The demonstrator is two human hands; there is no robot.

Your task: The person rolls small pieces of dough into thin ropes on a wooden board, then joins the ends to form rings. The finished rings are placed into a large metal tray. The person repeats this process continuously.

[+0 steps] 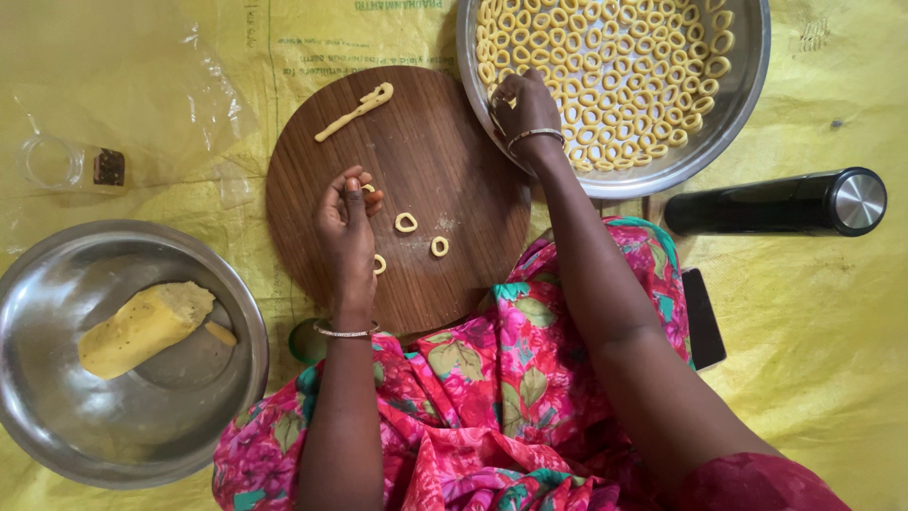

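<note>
Looking down from the head view, a round dark wooden board [416, 161] is seen on a yellow woven plastic sheet [813, 312], in front of a lap draped in pink floral cloth [473, 407]. The left hand [346, 220] is held over the board's left-centre, its fingers pinched together on a small ring of yellow dough [368, 188]. Three more small dough rings [406, 222] are laid on the board just right of that hand. A short rolled rope of dough [355, 111] is placed near the board's far edge. The right hand [525, 112] is stretched into a wide steel basin [728, 104] at the sheet's far edge, its fingertips closed on one ring at the near-left rim of the packed mass of finished rings [624, 66]. At the sheet's left edge, a second steel bowl [57, 416] is seen holding a lump of yellow dough [142, 328]. A black cylindrical flask with a steel cap [776, 202] is laid on its side near the basin, and a small clear plastic cup [55, 163] is set beyond the left bowl.
</note>
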